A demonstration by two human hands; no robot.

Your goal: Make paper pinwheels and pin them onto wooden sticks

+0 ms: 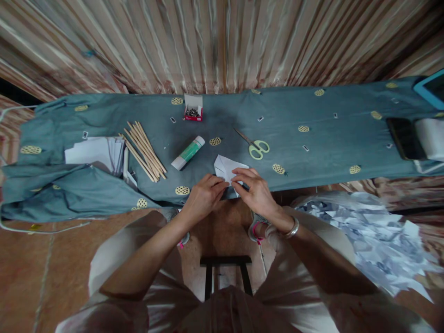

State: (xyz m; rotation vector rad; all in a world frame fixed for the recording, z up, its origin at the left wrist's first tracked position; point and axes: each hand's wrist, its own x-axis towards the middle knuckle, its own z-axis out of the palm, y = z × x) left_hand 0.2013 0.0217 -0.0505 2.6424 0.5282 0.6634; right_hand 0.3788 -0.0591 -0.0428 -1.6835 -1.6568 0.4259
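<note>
A folded white paper point(225, 167) lies at the near edge of a low table under a teal cloth point(326, 138). My left hand point(203, 196) presses its fingers together on the paper's near left corner. My right hand point(252, 187), with a metal bangle at the wrist, pinches the paper's near right edge. Both hands meet over the fold. Just beyond the paper lie a glue stick point(189, 152) to the left and green-handled scissors point(255, 145) to the right.
A bundle of wooden sticks point(144, 150) and a stack of white sheets point(97, 152) lie at the left. A small red box of pins point(193, 111) stands at the back. A dark phone point(404, 138) lies far right. Paper scraps point(374, 240) heap on the floor at right.
</note>
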